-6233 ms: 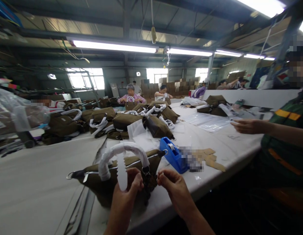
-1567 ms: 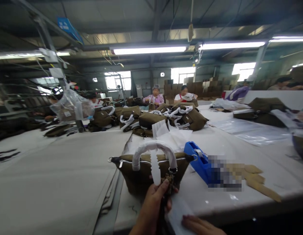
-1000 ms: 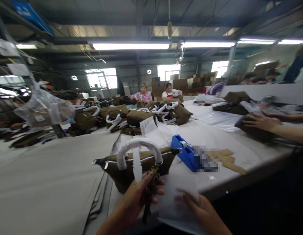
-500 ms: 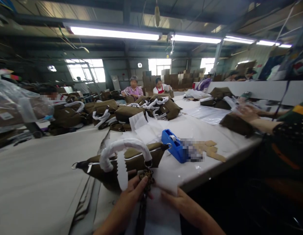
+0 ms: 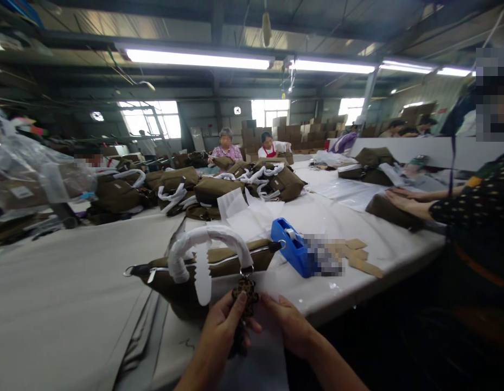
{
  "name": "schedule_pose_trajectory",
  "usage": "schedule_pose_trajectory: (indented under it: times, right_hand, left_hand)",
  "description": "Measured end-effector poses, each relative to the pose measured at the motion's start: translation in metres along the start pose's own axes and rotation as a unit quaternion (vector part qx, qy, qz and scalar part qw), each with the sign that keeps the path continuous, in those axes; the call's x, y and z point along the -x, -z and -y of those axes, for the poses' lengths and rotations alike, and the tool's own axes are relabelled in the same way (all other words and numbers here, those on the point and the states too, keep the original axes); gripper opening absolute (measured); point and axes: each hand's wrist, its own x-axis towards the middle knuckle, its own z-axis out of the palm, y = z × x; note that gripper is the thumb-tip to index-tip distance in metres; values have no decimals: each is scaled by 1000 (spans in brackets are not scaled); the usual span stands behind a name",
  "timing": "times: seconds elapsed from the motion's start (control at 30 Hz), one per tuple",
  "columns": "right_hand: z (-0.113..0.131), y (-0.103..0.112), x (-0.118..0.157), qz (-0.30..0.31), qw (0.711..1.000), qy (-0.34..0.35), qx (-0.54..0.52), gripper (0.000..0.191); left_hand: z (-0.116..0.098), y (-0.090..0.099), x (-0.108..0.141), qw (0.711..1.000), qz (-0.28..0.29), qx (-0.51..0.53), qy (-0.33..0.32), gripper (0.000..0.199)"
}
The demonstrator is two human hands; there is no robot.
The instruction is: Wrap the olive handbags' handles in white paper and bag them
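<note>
An olive bag (image 5: pixel 231 260) with a silver zipper stands on the table, its handle (image 5: pixel 180 255) wrapped in white. From a ring at the handle's right end hangs a leopard-patterned charm (image 5: pixel 247 296). My left hand (image 5: pixel 223 320) pinches this charm between thumb and fingers. Just right of it, my right hand (image 5: pixel 288 323) has its fingertips near the charm's edge, over a sheet of thin white paper (image 5: pixel 268 347); whether they grip the sheet is unclear. Behind the bag lie more white sheets (image 5: pixel 235 214).
A blue tape dispenser (image 5: pixel 290 247) stands right of the bag, beside tan pieces (image 5: pixel 363 260). Several wrapped-handle bags (image 5: pixel 219 187) are piled behind. At the right, a person's hands (image 5: pixel 406 202) rest on another olive bag (image 5: pixel 392 214).
The white sheet has shifted lower behind the charm, and my right hand has moved up closer to it. The person at the right has flattened their hands on their bag.
</note>
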Motion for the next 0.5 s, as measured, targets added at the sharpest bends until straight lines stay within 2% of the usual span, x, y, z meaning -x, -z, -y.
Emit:
schedule_pose_trajectory:
  times: [0.1, 0.3, 0.37, 0.5]
  right_hand:
    - [0, -6, -5, -9, 999, 20, -24, 46]
    - [5, -16, -3, 13, 998, 52, -29, 44]
    - [9, -20, -2, -15, 999, 51, 0, 43]
    - [12, -25, -3, -128, 988, 58, 64, 44]
  left_hand:
    - [5, 1, -2, 1000, -17, 10, 2, 60]
    - [13, -2, -7, 1000, 3, -20, 15, 71]
    - [16, -4, -9, 999, 6, -33, 15, 73]
    - [23, -4, -11, 997, 19, -76, 0, 78]
